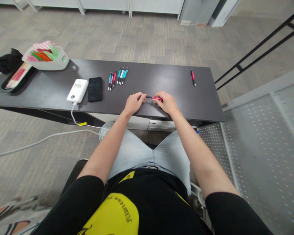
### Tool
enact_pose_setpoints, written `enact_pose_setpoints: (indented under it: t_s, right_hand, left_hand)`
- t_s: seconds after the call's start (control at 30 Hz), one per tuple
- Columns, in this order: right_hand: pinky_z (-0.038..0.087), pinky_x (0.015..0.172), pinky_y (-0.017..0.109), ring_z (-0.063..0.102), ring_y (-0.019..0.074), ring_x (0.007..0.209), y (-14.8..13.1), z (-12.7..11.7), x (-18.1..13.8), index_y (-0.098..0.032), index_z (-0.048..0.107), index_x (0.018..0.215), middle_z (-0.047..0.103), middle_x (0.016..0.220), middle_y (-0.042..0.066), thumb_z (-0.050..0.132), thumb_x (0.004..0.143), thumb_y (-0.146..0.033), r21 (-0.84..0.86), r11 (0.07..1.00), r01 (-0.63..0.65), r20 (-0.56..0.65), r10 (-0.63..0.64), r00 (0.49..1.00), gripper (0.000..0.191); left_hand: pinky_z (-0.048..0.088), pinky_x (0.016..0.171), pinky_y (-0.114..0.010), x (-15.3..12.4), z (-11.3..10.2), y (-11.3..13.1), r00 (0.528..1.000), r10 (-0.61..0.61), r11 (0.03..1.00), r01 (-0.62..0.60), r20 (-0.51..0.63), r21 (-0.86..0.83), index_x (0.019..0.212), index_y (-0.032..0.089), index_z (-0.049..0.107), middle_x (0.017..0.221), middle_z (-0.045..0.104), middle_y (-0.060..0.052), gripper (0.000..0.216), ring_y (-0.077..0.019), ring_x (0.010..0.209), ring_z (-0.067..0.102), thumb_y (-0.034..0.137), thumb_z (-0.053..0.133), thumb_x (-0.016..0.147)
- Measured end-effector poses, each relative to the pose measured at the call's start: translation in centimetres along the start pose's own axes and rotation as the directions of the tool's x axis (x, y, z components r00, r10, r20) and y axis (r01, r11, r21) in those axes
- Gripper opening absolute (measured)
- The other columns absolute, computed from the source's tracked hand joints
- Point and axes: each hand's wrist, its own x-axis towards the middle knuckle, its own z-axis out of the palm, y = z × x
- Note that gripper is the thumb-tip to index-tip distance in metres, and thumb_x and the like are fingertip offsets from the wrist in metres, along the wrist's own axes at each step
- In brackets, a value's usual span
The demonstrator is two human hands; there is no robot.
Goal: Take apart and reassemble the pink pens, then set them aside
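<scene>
Both of my hands hold a red and black pen (157,98) sideways, just above the near part of the dark tabletop. My left hand (134,103) pinches its black end between closed fingers. The fingers of my right hand (167,103) are closed around the red barrel, so part of it is hidden. Farther left on the table lie two small groups of pens, one with red and teal pens (114,79) and one with teal and white pens (122,77). A single red pen (193,78) lies apart, toward the right end.
Left of the pens are a black phone (95,89) and a white power bank (77,90) with a cable (73,114) hanging over the table edge. A white basket (51,65) of colourful items, a black tray (8,85) and a black bag (8,61) stand farther left. A perforated panel (271,147) borders the right.
</scene>
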Motion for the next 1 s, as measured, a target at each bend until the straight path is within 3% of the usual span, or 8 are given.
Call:
enact_pose_setpoints:
  t_s: [0.17,0.37,0.6,0.8,1.0]
  right_hand:
    - [0.068,0.105,0.049,0.085,0.0383,0.119,0.2,0.3,0.2,-0.031,0.091,0.113,0.095,0.122,0.013,0.066,0.131,-0.056,0.013,1.0,-0.016,0.007,0.016,1.0,0.039]
    - [0.068,0.104,0.049,0.085,0.0388,0.119,0.4,0.4,0.1,-0.033,0.09,0.116,0.096,0.123,0.013,0.068,0.13,-0.059,0.011,0.999,-0.039,-0.008,0.039,0.999,0.037]
    - [0.067,0.113,0.051,0.082,0.0394,0.123,-0.3,-0.2,0.0,-0.031,0.087,0.122,0.094,0.131,0.014,0.075,0.126,-0.046,-0.018,1.0,-0.014,0.015,0.015,1.0,0.02]
    - [0.065,0.113,0.052,0.082,0.0399,0.125,-0.2,-0.1,0.0,-0.032,0.089,0.122,0.095,0.132,0.014,0.07,0.131,-0.05,-0.046,0.999,-0.005,0.037,0.007,0.999,0.028]
    - [0.065,0.105,0.05,0.082,0.0398,0.12,0.3,0.4,0.1,-0.032,0.09,0.117,0.096,0.125,0.013,0.069,0.132,-0.054,-0.052,0.998,-0.025,0.035,0.027,0.999,0.034]
  left_hand:
    - [0.056,0.089,-0.04,0.1,-0.1,0.1,0.999,0.032,0.999,-0.032,0.011,-0.013,0.085,0.03,0.078,0.087,0.086,-0.003,0.037,-0.0278,0.085,0.077,0.044,0.084,0.119]
    - [0.061,0.095,-0.042,0.0,0.0,0.4,0.999,0.053,0.997,-0.054,-0.007,-0.06,0.094,0.031,0.082,0.096,0.089,-0.004,0.025,-0.0285,0.091,0.078,0.046,0.09,0.113]
    - [0.06,0.091,-0.044,0.1,0.4,0.1,1.0,0.019,0.999,-0.02,-0.023,-0.035,0.086,0.031,0.08,0.087,0.086,-0.005,0.044,-0.0299,0.085,0.078,0.057,0.08,0.122]
    - [0.06,0.092,-0.046,0.0,0.3,0.4,0.997,0.08,0.996,-0.078,-0.021,0.049,0.073,0.032,0.074,0.074,0.076,-0.005,0.06,-0.0321,0.083,0.073,0.068,0.076,0.121]
    - [0.059,0.102,-0.046,0.1,0.0,1.0,0.999,0.05,0.997,-0.051,0.016,0.054,0.075,0.031,0.072,0.086,0.079,-0.005,0.046,-0.0321,0.093,0.074,0.039,0.081,0.12]
